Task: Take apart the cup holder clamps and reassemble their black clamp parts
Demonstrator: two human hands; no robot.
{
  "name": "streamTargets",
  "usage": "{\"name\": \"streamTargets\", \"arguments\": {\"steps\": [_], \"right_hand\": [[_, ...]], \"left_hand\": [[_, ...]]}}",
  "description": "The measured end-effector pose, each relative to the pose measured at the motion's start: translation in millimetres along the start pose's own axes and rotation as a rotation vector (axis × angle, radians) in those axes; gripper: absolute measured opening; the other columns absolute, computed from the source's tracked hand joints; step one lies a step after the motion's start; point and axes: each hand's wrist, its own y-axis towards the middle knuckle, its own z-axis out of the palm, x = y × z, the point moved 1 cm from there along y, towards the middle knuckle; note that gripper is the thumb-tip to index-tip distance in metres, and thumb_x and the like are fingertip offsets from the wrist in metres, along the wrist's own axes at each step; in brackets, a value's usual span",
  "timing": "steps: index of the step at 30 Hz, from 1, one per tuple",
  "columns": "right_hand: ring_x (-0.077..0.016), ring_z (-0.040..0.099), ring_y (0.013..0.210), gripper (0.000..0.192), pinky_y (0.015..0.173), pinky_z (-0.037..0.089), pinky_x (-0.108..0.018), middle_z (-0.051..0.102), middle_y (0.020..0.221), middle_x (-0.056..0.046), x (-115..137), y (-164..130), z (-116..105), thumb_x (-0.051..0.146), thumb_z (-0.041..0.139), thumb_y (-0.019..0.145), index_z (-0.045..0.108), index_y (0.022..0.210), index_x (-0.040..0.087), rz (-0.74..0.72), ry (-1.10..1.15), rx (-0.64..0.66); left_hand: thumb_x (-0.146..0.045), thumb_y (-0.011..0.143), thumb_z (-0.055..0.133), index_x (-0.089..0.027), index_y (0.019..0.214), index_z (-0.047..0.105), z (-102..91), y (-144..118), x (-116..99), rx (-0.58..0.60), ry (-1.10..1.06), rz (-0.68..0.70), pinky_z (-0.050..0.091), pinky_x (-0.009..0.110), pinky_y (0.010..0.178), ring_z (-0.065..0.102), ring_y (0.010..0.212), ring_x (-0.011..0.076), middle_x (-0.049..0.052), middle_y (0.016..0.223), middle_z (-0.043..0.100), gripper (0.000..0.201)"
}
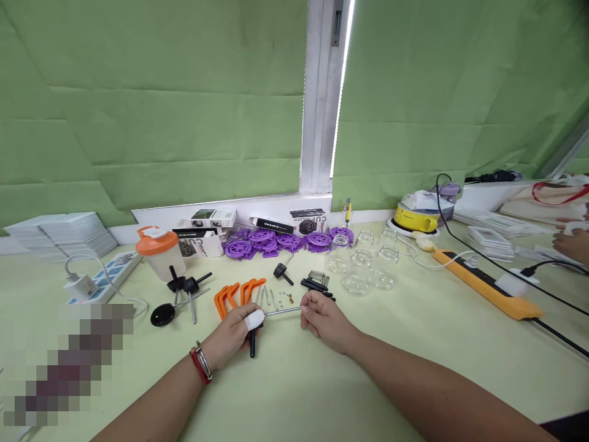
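Note:
My left hand (234, 334), its thumb wrapped in white tape, is closed around a black piece with a handle (253, 345) poking out below. A thin metal rod (283, 310) runs from that piece to my right hand (327, 320), whose fingertips pinch its far end. Behind my left hand lie several orange handles (222, 299) and loose long screws (273, 299). Small nuts and brass-coloured bits (291, 299) are just beyond the rod. Springs (317, 276) and black sticks (315, 285) lie past my right hand. Similar black pieces with metal rods (191, 286) rest to the left.
Glass jars (361, 264) stand behind on the right, purple plastic parts (262, 239) and boxes (202, 244) along the wall. An orange-lidded shaker (159, 252) and a white power strip (110, 276) are left. An orange power strip (488, 285) lies right. Another person's hand (573, 242) shows far right.

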Motion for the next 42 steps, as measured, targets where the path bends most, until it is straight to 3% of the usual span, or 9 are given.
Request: {"name": "streamTargets", "arguments": {"steps": [16, 21, 26, 42], "right_hand": [[-0.0062, 0.036, 0.042, 0.042, 0.042, 0.025, -0.022, 0.057, 0.061, 0.000, 1.6, -0.4, 1.3, 0.057, 0.044, 0.085, 0.046, 0.067, 0.018, 0.001, -0.125, -0.036], [-0.0052, 0.035, 0.039, 0.039, 0.043, 0.027, -0.022, 0.057, 0.060, 0.001, 1.5, 0.0, -0.1, 0.055, 0.042, 0.086, 0.046, 0.074, 0.018, 0.027, -0.069, -0.042], [-0.0050, 0.034, 0.040, 0.027, 0.044, 0.027, -0.021, 0.057, 0.062, 0.005, 0.6, -1.0, -1.1, 0.045, 0.052, 0.082, 0.044, 0.090, 0.021, 0.020, 0.002, 0.016], [-0.0050, 0.035, 0.039, 0.032, 0.042, 0.025, -0.021, 0.058, 0.061, 0.003, -0.3, -0.3, -0.3, 0.051, 0.047, 0.084, 0.043, 0.077, 0.019, 0.007, -0.065, -0.010]], "left_hand": [[-0.048, 0.082, 0.048, -0.018, 0.077, 0.054, 1.5, -2.3, -3.8, -0.019, 0.024, 0.007, 0.028, 0.020, 0.044, 0.036, 0.048, 0.0086, -0.002, 0.065, 0.047, 0.031], [-0.046, 0.083, 0.049, -0.018, 0.075, 0.053, 0.9, -2.2, -3.2, -0.009, 0.023, 0.016, 0.027, 0.020, 0.044, 0.036, 0.048, 0.0083, -0.003, 0.063, 0.045, 0.030], [-0.046, 0.083, 0.049, -0.018, 0.075, 0.053, 1.0, -2.6, -4.5, -0.011, 0.014, 0.007, 0.028, 0.021, 0.044, 0.035, 0.048, 0.0082, -0.003, 0.063, 0.044, 0.030], [-0.047, 0.082, 0.049, -0.018, 0.076, 0.054, 1.7, -4.1, -8.0, -0.010, 0.016, -0.004, 0.026, 0.021, 0.045, 0.035, 0.049, 0.0094, -0.001, 0.064, 0.046, 0.029]]}}
